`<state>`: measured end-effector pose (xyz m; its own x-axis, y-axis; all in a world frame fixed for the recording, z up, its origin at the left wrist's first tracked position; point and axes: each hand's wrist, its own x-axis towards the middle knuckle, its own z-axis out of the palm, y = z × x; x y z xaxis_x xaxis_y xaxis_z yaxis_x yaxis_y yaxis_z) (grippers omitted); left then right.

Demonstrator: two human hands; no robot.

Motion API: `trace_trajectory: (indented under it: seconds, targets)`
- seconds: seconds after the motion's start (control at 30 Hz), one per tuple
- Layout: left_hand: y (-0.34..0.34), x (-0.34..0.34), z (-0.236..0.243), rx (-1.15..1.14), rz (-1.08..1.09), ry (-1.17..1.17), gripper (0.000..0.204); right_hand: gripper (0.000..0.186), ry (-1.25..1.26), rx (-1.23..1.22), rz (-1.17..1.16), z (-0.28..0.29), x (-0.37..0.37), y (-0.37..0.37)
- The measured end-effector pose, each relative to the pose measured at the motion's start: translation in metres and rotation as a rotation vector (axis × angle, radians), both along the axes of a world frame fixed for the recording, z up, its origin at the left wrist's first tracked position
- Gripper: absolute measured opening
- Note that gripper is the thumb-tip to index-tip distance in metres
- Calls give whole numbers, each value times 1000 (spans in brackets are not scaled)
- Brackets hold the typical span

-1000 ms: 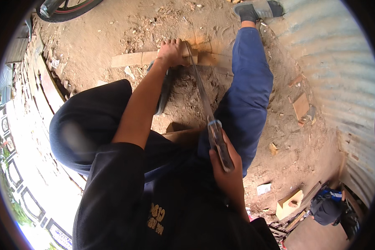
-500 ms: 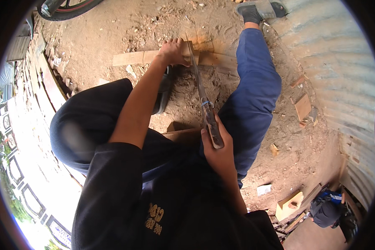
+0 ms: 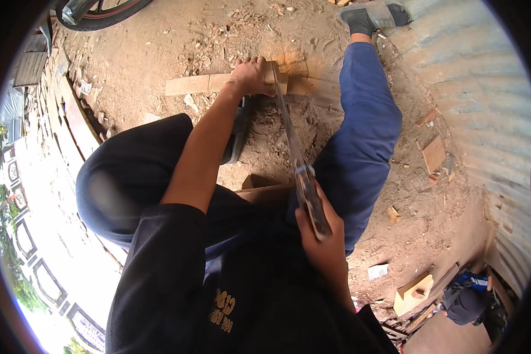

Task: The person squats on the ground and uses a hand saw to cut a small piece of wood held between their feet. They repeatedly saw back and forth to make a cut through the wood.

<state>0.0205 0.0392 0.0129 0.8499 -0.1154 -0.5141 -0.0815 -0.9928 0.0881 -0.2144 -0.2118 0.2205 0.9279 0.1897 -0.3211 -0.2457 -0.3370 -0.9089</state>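
My right hand (image 3: 326, 239) is wrapped round the dark, worn handle of a handsaw (image 3: 290, 127). Blue binding shows where blade and handle meet. The narrow blade points away from me, and its far end lies across a pale wooden board (image 3: 189, 86) close to the ground. Just left of the blade, my left hand (image 3: 253, 76) grips the board, fingers bent over its far edge. The board's right part (image 3: 315, 87) extends toward my right leg. What supports the board under my left hand is hidden.
A motorcycle wheel (image 3: 103, 16) stands at the far left. Corrugated metal sheeting (image 3: 466, 88) runs along the right. Wood offcuts (image 3: 433, 152) lie beside it, with a dark backpack (image 3: 466, 304) at the lower right. Planks (image 3: 71, 109) line the left; chips litter the dirt.
My right hand has drawn the saw back toward me and slightly right, so less blade extends past the board. My left hand keeps its hold on the board.
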Motion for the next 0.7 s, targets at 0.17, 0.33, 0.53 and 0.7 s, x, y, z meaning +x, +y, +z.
trace_trajectory:
  seconds: [0.17,0.33,0.53,0.7]
  targets:
    - [-2,-1,-2,43,24,14,126,51,17,43,-36,-13,5,12]
    - [3,-1,-6,50,-41,-34,124,50,35,19,-11,-5,0,2]
    - [-10,-3,1,44,10,-6,122,48,109,10,-47,-18,11,6]
    - [-4,-5,2,28,-39,-21,123,48,94,49,-34,-13,10,10]
